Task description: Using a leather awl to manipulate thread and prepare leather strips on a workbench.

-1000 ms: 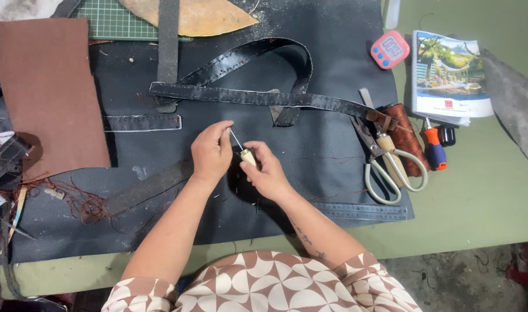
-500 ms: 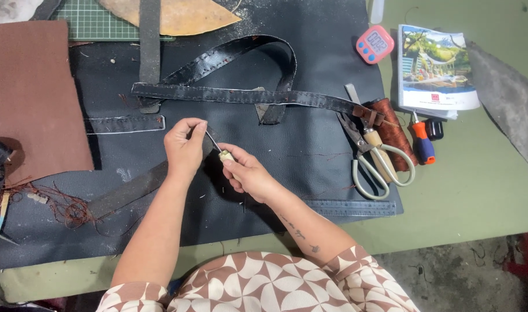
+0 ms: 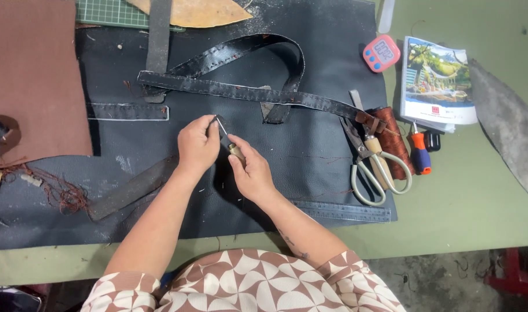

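Observation:
My right hand [image 3: 253, 171] grips a small awl [image 3: 232, 145] with a pale handle and a thin metal tip. The tip points up-left into a small dark piece of leather pinched in my left hand [image 3: 197, 145]. Both hands hover together over a large black leather sheet [image 3: 310, 34] spread on the table. A long black stitched strap [image 3: 246, 92] lies looped across the sheet just beyond my hands. A shorter dark strap [image 3: 131, 188] lies diagonally below my left forearm.
A brown leather sheet [image 3: 35, 75] lies at the left. Scissors [image 3: 371, 167], a spool of brown thread [image 3: 394, 144], an orange-handled tool [image 3: 420, 153], a pink timer [image 3: 381, 53] and a booklet [image 3: 437, 81] sit at the right. A metal ruler [image 3: 345, 212] lies along the sheet's lower edge.
The camera view has shifted slightly, so the hands appear a little left. Both hands stay together on the awl and the small piece, the grip unchanged.

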